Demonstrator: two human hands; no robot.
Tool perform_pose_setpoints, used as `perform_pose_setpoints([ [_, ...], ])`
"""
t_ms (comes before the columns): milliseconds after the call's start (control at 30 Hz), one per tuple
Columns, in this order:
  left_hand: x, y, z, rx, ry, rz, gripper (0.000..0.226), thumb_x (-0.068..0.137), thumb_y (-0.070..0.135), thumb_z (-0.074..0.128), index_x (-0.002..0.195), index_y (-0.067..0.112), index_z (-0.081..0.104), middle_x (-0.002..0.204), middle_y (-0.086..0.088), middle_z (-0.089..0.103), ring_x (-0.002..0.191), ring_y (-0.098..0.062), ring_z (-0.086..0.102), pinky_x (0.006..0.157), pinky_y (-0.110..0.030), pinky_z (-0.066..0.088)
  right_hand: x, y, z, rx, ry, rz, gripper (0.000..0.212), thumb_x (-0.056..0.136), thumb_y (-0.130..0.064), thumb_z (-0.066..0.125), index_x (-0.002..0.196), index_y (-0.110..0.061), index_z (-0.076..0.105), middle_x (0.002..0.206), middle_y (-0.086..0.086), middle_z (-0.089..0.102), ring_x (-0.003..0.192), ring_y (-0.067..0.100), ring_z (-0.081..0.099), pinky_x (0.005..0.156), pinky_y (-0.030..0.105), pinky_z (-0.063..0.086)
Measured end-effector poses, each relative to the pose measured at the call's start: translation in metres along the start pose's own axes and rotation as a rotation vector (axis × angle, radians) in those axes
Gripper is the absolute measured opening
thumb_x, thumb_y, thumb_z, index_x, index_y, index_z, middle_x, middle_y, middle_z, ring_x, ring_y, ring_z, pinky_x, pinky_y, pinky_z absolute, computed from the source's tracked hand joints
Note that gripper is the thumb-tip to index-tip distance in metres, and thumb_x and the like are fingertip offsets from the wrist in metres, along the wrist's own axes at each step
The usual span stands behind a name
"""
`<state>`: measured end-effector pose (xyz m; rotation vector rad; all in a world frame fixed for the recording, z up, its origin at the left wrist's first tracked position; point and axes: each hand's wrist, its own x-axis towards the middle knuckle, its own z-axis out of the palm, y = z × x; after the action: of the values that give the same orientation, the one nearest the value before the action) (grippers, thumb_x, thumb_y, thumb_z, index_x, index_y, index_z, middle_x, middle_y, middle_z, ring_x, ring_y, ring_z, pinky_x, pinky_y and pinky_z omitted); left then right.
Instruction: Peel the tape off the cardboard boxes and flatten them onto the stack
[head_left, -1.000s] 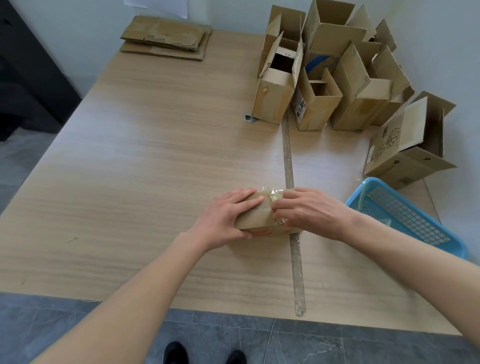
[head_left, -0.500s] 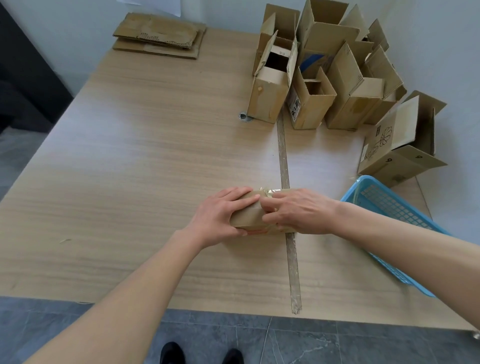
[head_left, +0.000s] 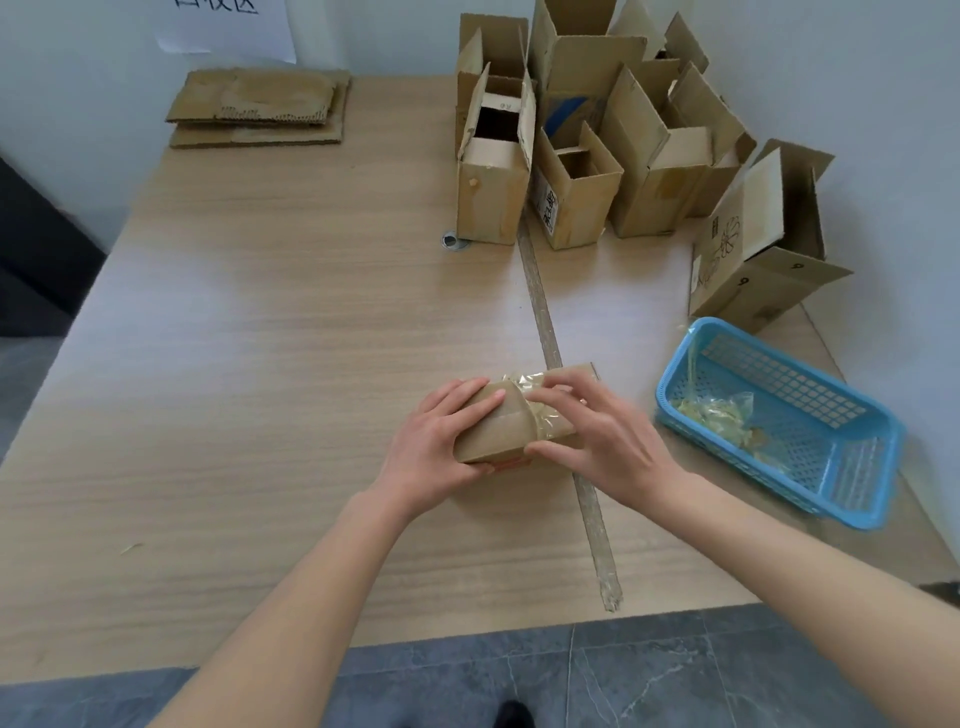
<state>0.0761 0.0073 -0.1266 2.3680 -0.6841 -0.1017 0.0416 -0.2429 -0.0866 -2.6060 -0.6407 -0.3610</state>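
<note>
Near the front middle of the light wood-grain table (head_left: 260, 364), a small closed brown cardboard box (head_left: 498, 431) lies on its side across a long strip of old tape (head_left: 540, 306) stuck down the tabletop. The left hand (head_left: 436, 447) grips the box's near-left end, fingers curled over the top and thumb underneath. The right hand (head_left: 597, 436) holds the right portion, thumb on the near face and fingertips (head_left: 545, 397) bent onto a band of clear, wrinkled packing tape (head_left: 540, 410) wrapped around the box; whether a tape edge is pinched cannot be told.

To the right, near the table edge, stands a light blue perforated plastic basket (head_left: 852, 462) containing crumpled scraps of clear tape (head_left: 717, 410). At the far right of the table, a cluster of open brown cardboard boxes (head_left: 571, 171) stands upright with flaps raised, and one larger printed open box (head_left: 753, 244) lies tilted beside the basket. At the far left corner, a stack of flattened cardboard sheets (head_left: 260, 106) lies flat, well apart from the held box. A white paper notice (head_left: 228, 23) hangs on the wall behind the stack.
</note>
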Motion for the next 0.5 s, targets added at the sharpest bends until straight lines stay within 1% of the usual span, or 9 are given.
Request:
perform_pose_setpoints([
  [33,0.0,0.0,0.0,0.0,-0.001,-0.004,0.088,0.072,0.036,0.083,0.151,0.039,0.044,0.16,0.016,0.035,0.148,-0.012,0.026,0.118,-0.028,0.026,-0.003,-0.007,0.005,0.012,0.046,0.085,0.048,0.078,-0.044,0.083,0.112,-0.016,0.065,0.117,-0.002,0.059,0.086,0.017,0.061,0.067,0.029,0.049],
  [100,0.001,0.001,-0.001,-0.001,-0.001,-0.008,0.089,0.073,0.033,0.086,0.151,0.039,0.044,0.16,0.016,0.035,0.148,-0.011,0.024,0.118,-0.028,0.025,-0.006,-0.018,0.014,-0.018,0.1,0.217,0.048,0.071,-0.048,0.087,0.092,-0.018,0.057,0.098,-0.006,0.055,0.077,0.015,0.054,0.064,0.024,0.037],
  [133,0.001,0.002,-0.001,0.0,-0.006,-0.008,0.089,0.073,0.033,0.087,0.151,0.039,0.044,0.16,0.016,0.034,0.149,-0.011,0.024,0.118,-0.028,0.025,-0.007,-0.021,0.017,-0.032,0.108,0.255,0.049,0.069,-0.049,0.088,0.087,-0.019,0.053,0.091,-0.007,0.053,0.076,0.015,0.052,0.065,0.024,0.033],
  [200,0.001,0.002,-0.001,0.011,-0.015,-0.006,0.091,0.073,0.033,0.087,0.152,0.041,0.042,0.161,0.017,0.033,0.149,-0.011,0.023,0.118,-0.028,0.025,-0.007,-0.022,0.019,-0.022,0.099,0.307,0.047,0.068,-0.047,0.089,0.082,-0.021,0.052,0.084,-0.009,0.051,0.077,0.016,0.051,0.065,0.025,0.033],
  [267,0.001,0.001,-0.001,0.022,-0.018,-0.007,0.094,0.072,0.031,0.088,0.152,0.041,0.041,0.161,0.018,0.032,0.149,-0.011,0.023,0.118,-0.027,0.024,-0.007,-0.021,0.018,-0.021,0.055,0.317,0.041,0.07,-0.042,0.089,0.083,-0.021,0.056,0.085,-0.011,0.052,0.081,0.017,0.053,0.066,0.027,0.037],
  [333,0.001,0.0,-0.001,0.016,-0.023,0.006,0.094,0.071,0.028,0.088,0.152,0.039,0.042,0.161,0.016,0.033,0.149,-0.013,0.024,0.118,-0.028,0.024,-0.007,-0.022,0.017,-0.031,0.02,0.301,0.036,0.073,-0.036,0.088,0.088,-0.02,0.06,0.088,-0.011,0.054,0.086,0.019,0.055,0.065,0.029,0.041],
  [433,0.002,-0.001,-0.005,0.005,-0.054,0.019,0.096,0.071,0.025,0.089,0.153,0.037,0.041,0.161,0.015,0.032,0.148,-0.013,0.024,0.119,-0.029,0.024,-0.008,-0.024,0.017,-0.03,-0.014,0.231,0.029,0.081,-0.025,0.082,0.098,-0.02,0.059,0.094,-0.007,0.058,0.087,0.022,0.058,0.064,0.04,0.052],
  [500,0.004,-0.001,-0.006,0.009,-0.075,0.022,0.096,0.071,0.024,0.089,0.153,0.037,0.04,0.162,0.014,0.031,0.148,-0.013,0.024,0.119,-0.028,0.024,-0.012,-0.019,0.017,-0.049,-0.031,0.199,0.027,0.084,-0.013,0.078,0.103,-0.019,0.059,0.098,-0.004,0.058,0.086,0.023,0.059,0.063,0.044,0.054],
])
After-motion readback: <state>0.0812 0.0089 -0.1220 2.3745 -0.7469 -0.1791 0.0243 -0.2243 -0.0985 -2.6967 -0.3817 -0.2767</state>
